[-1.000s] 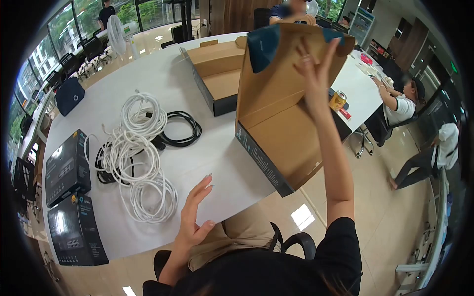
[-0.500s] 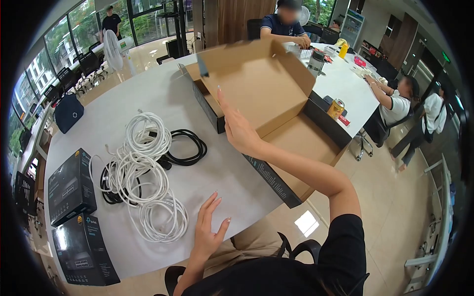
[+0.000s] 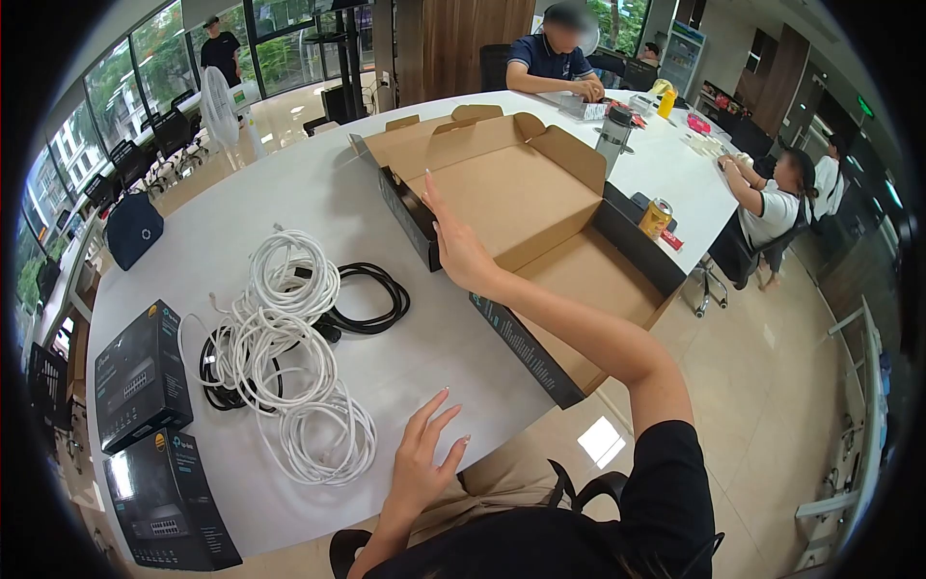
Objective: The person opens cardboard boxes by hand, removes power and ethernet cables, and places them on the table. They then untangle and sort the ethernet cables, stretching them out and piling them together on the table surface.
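Note:
A large cardboard box [image 3: 579, 289], black outside and brown inside, lies open on the table with its lid [image 3: 492, 179] folded back. My right hand [image 3: 463, 253] is at the box's left side wall, fingers stretched out and holding nothing. Over the table's near edge, my left hand [image 3: 424, 458] hovers with its fingers apart, also bare. Left of it lie several coiled white cables [image 3: 328, 444] in a loose pile. Coils of black cable [image 3: 386, 299] lie beside and under the white ones.
Two dark tp-link boxes [image 3: 145, 376] stand at the table's left edge, near a navy bag [image 3: 135, 224]. Beyond the cardboard box are a yellow can [image 3: 656, 218] and a grey bottle [image 3: 612, 140]. People sit at the far side, one in a dark shirt [image 3: 550, 63].
The lid has swung away from me and now lies lower, further back. My right hand stays nearly in place. My left hand has shifted slightly right; a walking person at right has moved farther off.

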Demonstrator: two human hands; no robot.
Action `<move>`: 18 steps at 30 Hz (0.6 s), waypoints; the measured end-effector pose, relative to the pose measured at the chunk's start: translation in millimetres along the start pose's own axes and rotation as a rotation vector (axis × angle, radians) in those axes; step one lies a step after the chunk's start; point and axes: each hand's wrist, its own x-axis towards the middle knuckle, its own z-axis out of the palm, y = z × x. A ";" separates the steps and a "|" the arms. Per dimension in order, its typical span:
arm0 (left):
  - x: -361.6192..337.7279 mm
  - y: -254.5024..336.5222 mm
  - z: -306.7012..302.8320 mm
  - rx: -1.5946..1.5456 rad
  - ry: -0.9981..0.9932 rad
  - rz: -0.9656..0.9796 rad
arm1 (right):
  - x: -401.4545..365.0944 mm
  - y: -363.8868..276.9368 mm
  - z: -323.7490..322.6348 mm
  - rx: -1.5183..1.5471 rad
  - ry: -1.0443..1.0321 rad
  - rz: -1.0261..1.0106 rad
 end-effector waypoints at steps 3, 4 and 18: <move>-0.5 0.2 -0.1 -0.004 -0.005 -0.008 | 2.6 -2.3 2.8 -0.038 -0.044 -0.001; -0.7 0.3 -0.4 -0.005 -0.010 -0.009 | -0.2 -7.7 1.2 -0.051 -0.054 -0.001; 0.5 0.1 1.6 0.022 -0.026 0.109 | -200.3 -86.0 -42.9 -0.842 0.169 -0.077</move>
